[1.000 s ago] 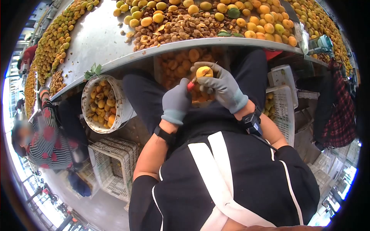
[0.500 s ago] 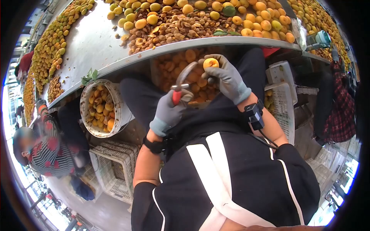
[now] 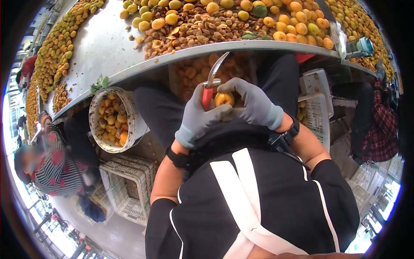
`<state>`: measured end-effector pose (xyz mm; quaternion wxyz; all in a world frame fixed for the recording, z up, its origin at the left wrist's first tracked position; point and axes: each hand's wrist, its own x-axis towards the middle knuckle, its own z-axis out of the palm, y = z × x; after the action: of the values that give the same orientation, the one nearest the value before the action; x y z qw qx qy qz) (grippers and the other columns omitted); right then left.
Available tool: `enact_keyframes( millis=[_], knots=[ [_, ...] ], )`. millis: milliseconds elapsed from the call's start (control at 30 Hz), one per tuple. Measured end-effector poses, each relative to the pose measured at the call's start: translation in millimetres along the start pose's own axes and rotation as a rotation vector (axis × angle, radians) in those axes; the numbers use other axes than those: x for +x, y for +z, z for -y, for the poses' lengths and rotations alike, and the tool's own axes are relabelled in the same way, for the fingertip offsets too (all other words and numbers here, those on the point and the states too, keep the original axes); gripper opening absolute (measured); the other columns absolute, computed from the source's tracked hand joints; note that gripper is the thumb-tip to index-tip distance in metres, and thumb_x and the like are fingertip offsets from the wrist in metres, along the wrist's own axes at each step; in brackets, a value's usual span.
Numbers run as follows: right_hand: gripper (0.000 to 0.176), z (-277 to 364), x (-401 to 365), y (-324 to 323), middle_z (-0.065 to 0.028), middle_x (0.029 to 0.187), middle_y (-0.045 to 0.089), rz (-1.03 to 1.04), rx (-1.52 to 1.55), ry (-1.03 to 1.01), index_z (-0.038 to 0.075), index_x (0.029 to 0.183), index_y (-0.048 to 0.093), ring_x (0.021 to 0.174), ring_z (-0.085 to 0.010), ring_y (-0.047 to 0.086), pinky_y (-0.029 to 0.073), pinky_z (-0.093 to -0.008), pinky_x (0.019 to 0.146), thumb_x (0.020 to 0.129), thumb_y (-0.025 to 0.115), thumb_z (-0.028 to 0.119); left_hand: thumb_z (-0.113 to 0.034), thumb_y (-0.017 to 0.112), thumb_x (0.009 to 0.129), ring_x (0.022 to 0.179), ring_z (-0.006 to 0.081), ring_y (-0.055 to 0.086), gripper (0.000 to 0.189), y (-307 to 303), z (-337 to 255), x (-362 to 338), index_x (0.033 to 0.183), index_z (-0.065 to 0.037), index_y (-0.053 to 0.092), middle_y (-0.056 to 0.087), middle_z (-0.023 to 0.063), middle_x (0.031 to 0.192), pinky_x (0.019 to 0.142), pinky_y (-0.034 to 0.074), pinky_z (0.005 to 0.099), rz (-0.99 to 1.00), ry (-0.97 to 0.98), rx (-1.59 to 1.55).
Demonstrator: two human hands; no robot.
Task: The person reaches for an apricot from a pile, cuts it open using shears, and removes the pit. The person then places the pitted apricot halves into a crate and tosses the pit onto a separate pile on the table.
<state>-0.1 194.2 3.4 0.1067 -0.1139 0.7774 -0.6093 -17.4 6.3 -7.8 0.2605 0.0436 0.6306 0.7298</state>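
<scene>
A curved knife point(image 3: 208, 96) with a red handle is gripped in my gloved left hand point(image 3: 199, 114), its blade pointing up and away from me. Between my two hands sits an orange apricot point(image 3: 224, 99). The gloved fingers of my right hand point(image 3: 252, 103) wrap round the fruit, and the fingertips of my left hand touch its near side. Behind the hands, below the table edge, a crate of orange fruit point(image 3: 189, 71) lies between my knees.
The metal table point(image 3: 97, 43) holds piles of apricots and a heap of pits point(image 3: 202, 32). A white bucket of fruit point(image 3: 135, 118) stands at left, near plastic crates point(image 3: 125, 190). Co-workers sit at far left point(image 3: 58, 164) and far right point(image 3: 381, 129).
My hands have come together, the right moving down and toward me with the apricot. The knife blade has swung to point more upward, away from the fruit.
</scene>
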Motion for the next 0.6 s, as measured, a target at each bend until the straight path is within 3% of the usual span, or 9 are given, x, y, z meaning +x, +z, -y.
enact_keyframes(
  millis=[100, 167, 367, 467, 500, 533, 567, 600],
  knots=[
    [0.045, 3.4, -3.7, 0.5, -0.0098, 0.105, 0.063, 0.025, -0.074, -0.094, 0.005, 0.113, 0.053, 0.095, -0.017, 0.062, 0.05, -0.0306, 0.084, 0.079, 0.078, 0.018, -0.015, 0.079, 0.076, 0.095, 0.0098, 0.06, 0.058, 3.8, -3.9, -0.8, 0.126, -0.004, 0.051, 0.062, 0.0048, 0.108, 0.084, 0.05, 0.0248, 0.001, 0.053, 0.019],
    [0.04, 4.1, -5.8, 0.8, -0.0068, 0.115, 0.062, 0.086, 0.406, 0.035, 0.005, 0.115, 0.053, 0.103, -0.0148, 0.059, 0.049, -0.0304, 0.089, 0.081, 0.074, 0.009, -0.014, 0.078, 0.078, 0.097, 0.0105, 0.06, 0.055, 6.6, -8.6, -3.3, 0.125, -0.002, 0.053, 0.062, 0.0052, 0.11, 0.086, 0.049, 0.0253, 0.017, 0.0, -0.044],
    [0.037, 6.7, -6.1, -5.6, -0.0073, 0.125, 0.056, 0.073, 0.814, 0.139, 0.004, 0.117, 0.052, 0.113, -0.0136, 0.054, 0.046, -0.0301, 0.097, 0.083, 0.067, -0.001, -0.01, 0.073, 0.081, 0.099, 0.012, 0.061, 0.047, 12.6, -6.6, 2.1, 0.124, 0.001, 0.054, 0.063, 0.0065, 0.112, 0.089, 0.049, 0.0264, -0.022, 0.06, -0.106],
    [0.037, -8.5, -2.3, -9.6, -0.0085, 0.127, 0.055, 0.051, 0.838, 0.197, 0.003, 0.119, 0.052, 0.113, -0.0168, 0.056, 0.048, -0.032, 0.096, 0.084, 0.062, -0.005, -0.008, 0.07, 0.084, 0.099, 0.0126, 0.061, 0.043, 9.8, -2.5, 8.4, 0.123, 0.003, 0.055, 0.064, 0.0078, 0.11, 0.09, 0.05, 0.0273, -0.042, 0.043, -0.115],
    [0.037, -13.1, -2.3, -10.2, -0.0085, 0.127, 0.055, 0.049, 0.84, 0.195, 0.003, 0.119, 0.052, 0.113, -0.0168, 0.056, 0.048, -0.032, 0.096, 0.084, 0.062, -0.005, -0.009, 0.065, 0.087, 0.097, 0.0131, 0.062, 0.038, 9.9, -2.1, 10.3, 0.122, 0.004, 0.056, 0.064, 0.0091, 0.109, 0.087, 0.051, 0.0278, -0.04, 0.006, -0.256],
    [0.039, -17.7, -3.0, -11.2, -0.0097, 0.125, 0.055, 0.086, 1.042, 0.224, 0.002, 0.121, 0.051, 0.113, -0.0196, 0.056, 0.049, -0.0327, 0.096, 0.084, 0.057, -0.007, -0.009, 0.065, 0.087, 0.097, 0.0131, 0.062, 0.038, 8.0, -3.6, 11.0, 0.122, 0.004, 0.056, 0.064, 0.0091, 0.109, 0.087, 0.051, 0.0278, -0.037, 0.006, -0.254],
    [0.042, -19.6, -3.8, -12.1, -0.0108, 0.124, 0.055, 0.122, 1.242, 0.253, 0.002, 0.124, 0.05, 0.113, -0.0224, 0.057, 0.05, -0.0335, 0.095, 0.083, 0.053, -0.009, -0.012, 0.062, 0.089, 0.075, 0.008, 0.056, 0.036, 6.6, -10.6, 11.4, 0.122, 0.003, 0.056, 0.065, 0.009, 0.105, 0.067, 0.047, 0.0227, -0.032, 0.006, -0.268],
    [0.042, -19.4, -4.1, -11.3, -0.0108, 0.124, 0.055, 0.118, 1.241, 0.253, 0.002, 0.124, 0.05, 0.113, -0.0224, 0.057, 0.05, -0.0335, 0.095, 0.083, 0.053, -0.009, -0.015, 0.059, 0.091, 0.054, 0.0029, 0.051, 0.034, 6.2, -14.5, 12.0, 0.122, 0.001, 0.056, 0.067, 0.0089, 0.102, 0.048, 0.044, 0.0177, -0.026, 0.006, -0.282]
  ],
)
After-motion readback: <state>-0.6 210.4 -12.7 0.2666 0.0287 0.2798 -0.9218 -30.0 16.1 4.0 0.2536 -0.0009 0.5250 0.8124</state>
